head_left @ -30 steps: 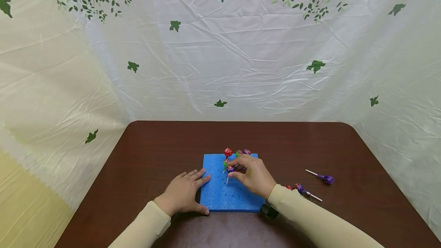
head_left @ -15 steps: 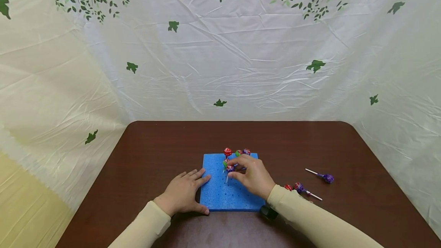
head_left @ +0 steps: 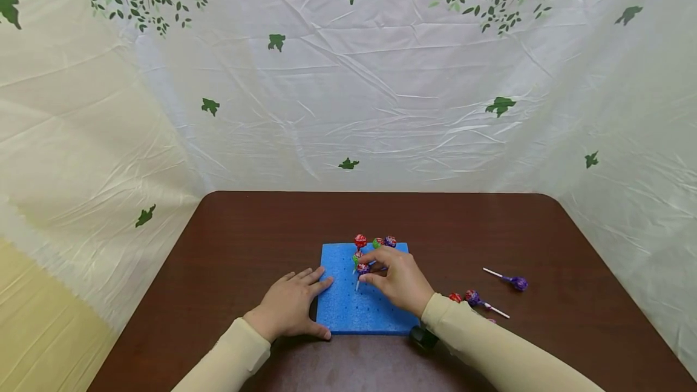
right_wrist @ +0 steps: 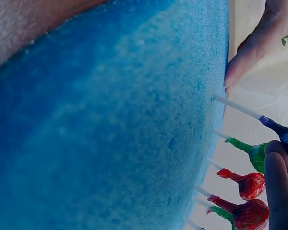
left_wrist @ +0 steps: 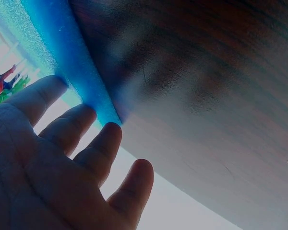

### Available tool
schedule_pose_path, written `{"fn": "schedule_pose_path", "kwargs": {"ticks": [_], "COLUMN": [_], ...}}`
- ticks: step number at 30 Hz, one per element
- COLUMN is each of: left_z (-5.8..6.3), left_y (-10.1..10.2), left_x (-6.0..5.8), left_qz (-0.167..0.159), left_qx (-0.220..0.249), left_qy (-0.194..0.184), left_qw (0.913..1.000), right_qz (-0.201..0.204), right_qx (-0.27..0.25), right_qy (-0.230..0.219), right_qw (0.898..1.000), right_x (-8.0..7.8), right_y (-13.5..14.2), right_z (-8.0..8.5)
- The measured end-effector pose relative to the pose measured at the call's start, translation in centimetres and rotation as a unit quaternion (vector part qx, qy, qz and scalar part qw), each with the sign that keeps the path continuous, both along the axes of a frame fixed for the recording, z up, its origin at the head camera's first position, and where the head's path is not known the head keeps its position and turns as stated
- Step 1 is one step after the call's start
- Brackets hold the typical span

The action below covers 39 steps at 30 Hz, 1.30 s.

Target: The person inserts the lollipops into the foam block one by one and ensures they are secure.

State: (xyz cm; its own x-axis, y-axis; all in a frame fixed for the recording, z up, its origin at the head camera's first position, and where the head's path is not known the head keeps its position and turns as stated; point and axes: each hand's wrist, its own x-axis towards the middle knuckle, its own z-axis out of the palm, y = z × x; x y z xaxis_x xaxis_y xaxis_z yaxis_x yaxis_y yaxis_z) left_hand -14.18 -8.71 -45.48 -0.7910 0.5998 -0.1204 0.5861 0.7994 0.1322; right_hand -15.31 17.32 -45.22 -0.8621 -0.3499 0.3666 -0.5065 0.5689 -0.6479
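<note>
Thumb and fingers of my right hand (head_left: pixel 400 280) pinch a purple-wrapped lollipop (head_left: pixel 363 268) by its head. Its white stick points down, its end at the surface of a blue foam board (head_left: pixel 359 319) dotted with small holes. Just behind stand a green lollipop (head_left: pixel 357 257) and a red lollipop (head_left: pixel 360 240), sticks in the foam. In the right wrist view, the held purple lollipop (right_wrist: pixel 277 127) heads a row with the green lollipop (right_wrist: pixel 257 154) and red lollipop (right_wrist: pixel 251 186). My left hand (head_left: pixel 288 304) lies spread at the board's left edge, fingertips touching it.
Another green lollipop (head_left: pixel 378 242) and a purple lollipop (head_left: pixel 390 241) stand at the board's back right. Loose on the brown table (head_left: pixel 261 222) to the right lie a purple lollipop (head_left: pixel 519 284) and several more, partly hidden by the right sleeve (head_left: pixel 479 334). White cloth hangs behind.
</note>
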Motion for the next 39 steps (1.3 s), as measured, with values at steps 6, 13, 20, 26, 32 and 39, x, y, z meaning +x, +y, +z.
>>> {"fn": "schedule_pose_path", "kwargs": {"ticks": [6,13,20,26,32,39], "left_z": [-0.16,-0.37,-0.44,-0.43,-0.47,-0.60], "left_y": [-0.10,-0.16,-0.23,-0.29,-0.24,-0.27], "left_x": [0.02,0.01,0.05,0.07,0.06,0.05], "left_qz": [0.000,0.000,-0.001,-0.005,-0.007,-0.004], "left_qx": [0.001,-0.002,-0.002,-0.001,0.001,0.005], "left_qy": [0.001,-0.001,-0.001,0.003,0.002,0.001], "left_qw": [1.0000,1.0000,1.0000,1.0000,1.0000,1.0000], "right_qz": [0.010,0.035,0.035,0.027,0.019,0.027], "right_qx": [0.006,0.024,0.037,0.040,0.048,0.048], "right_qy": [0.004,0.009,0.014,0.013,0.013,0.024], "right_qw": [1.000,0.999,0.999,0.999,0.999,0.998], "right_x": [0.18,0.53,0.59,0.62,0.65,0.52], "right_y": [-0.01,-0.01,0.05,-0.14,-0.13,-0.03], "right_z": [-0.39,-0.62,-0.60,-0.63,-0.71,-0.78]}}
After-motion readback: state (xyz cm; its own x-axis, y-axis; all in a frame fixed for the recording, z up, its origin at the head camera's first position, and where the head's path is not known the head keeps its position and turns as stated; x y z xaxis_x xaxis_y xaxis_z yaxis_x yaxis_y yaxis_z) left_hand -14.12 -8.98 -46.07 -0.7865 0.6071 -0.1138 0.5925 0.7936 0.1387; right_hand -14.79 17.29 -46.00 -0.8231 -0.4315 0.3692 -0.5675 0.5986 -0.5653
